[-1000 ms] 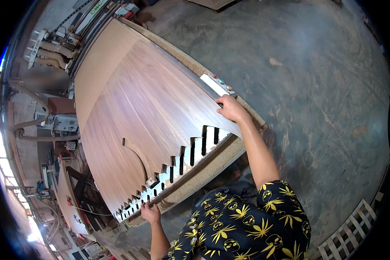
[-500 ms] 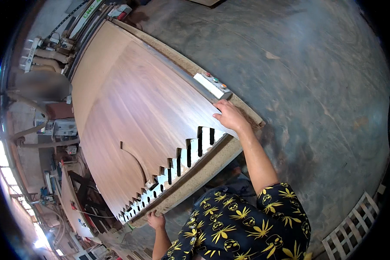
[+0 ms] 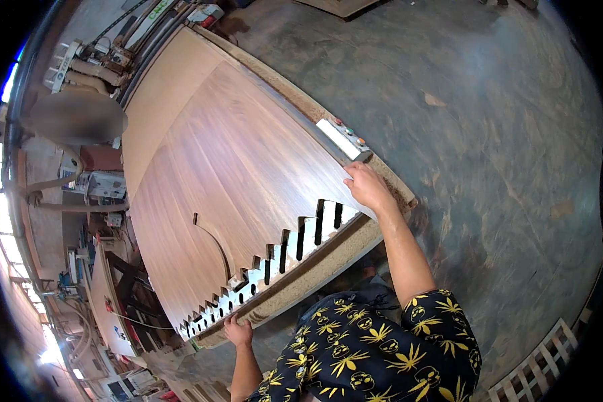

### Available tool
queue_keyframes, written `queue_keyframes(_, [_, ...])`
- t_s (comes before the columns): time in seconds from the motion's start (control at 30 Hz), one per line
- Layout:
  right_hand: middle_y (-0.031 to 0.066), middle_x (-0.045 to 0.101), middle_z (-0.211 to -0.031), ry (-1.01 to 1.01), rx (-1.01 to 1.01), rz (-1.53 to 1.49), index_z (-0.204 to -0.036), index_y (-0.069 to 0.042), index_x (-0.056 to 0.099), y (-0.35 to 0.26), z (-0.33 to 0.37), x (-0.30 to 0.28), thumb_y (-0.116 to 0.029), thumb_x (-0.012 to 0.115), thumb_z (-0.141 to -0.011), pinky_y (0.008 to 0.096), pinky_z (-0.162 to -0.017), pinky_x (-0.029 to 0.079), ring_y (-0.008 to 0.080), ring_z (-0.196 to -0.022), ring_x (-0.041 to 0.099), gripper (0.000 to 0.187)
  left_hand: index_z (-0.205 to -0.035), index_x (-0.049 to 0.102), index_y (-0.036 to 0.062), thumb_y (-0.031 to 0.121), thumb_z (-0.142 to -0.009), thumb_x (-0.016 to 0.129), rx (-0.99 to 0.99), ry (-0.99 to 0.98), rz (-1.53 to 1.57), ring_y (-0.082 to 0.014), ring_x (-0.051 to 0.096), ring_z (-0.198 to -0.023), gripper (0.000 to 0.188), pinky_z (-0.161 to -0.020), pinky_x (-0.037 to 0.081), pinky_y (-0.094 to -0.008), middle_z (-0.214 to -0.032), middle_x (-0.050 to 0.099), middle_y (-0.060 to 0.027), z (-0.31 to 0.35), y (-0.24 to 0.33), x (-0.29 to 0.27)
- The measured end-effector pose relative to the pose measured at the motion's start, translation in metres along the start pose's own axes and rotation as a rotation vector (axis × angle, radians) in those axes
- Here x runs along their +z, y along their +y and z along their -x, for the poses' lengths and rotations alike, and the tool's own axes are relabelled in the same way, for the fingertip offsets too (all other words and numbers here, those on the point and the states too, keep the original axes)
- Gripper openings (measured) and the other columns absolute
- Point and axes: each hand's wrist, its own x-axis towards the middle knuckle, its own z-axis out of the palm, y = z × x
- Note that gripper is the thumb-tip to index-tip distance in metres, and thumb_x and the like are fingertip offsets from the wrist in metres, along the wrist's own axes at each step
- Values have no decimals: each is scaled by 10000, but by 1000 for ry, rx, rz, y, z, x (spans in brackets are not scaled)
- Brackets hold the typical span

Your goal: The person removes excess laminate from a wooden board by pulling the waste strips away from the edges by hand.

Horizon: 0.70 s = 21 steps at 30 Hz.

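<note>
A large wood-grain panel (image 3: 201,161) lies flat in front of me on a machine bed. Along its near side runs a toothed cut edge, bordered by a whitish strip (image 3: 308,238) with dark slots. A thin curved slot (image 3: 216,246) is cut into the panel's left half. My right hand (image 3: 368,186) is closed over the panel's right edge near the corner, fingers on top. At the near edge, toward the left, my left hand (image 3: 238,331) has its fingers bent against the border of the strip and the bed; what they grip is partly hidden.
A control box (image 3: 344,139) with coloured buttons sits beside my right hand. The bed's dusty particle-board rim (image 3: 315,268) runs along the near side. Machinery with hoses (image 3: 90,74) stands far left, another table (image 3: 107,301) at left. A slatted wooden pallet (image 3: 536,365) lies lower right.
The view has shifted, so the panel sits slightly farther right. My left hand has come up from the bed's rim to the strip's border. My right hand stays at the panel's right edge.
</note>
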Motion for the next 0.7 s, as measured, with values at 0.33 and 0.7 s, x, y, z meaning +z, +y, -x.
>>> queue_keyframes(0.33, [188, 594, -1293, 223, 41, -74, -1288, -43, 604, 12, -16, -14, -123, 599, -886, 440, -1036, 440, 374, -1182, 563, 410, -1190, 687, 171, 331, -758, 741, 67, -35, 58, -354, 507, -1257, 463, -1037, 423, -486, -1400, 495, -132, 16, -45, 30])
queue_keyframes(0.7, [191, 598, -1302, 182, 143, -23, -1297, -73, 600, 66, -68, -3, -1, 504, -804, 412, -1011, 450, 351, -1206, 564, 508, -1171, 706, 196, 349, -753, 768, -67, -96, 104, -364, 556, -1206, 449, -1014, 451, -498, -1398, 501, -135, 41, -55, 20])
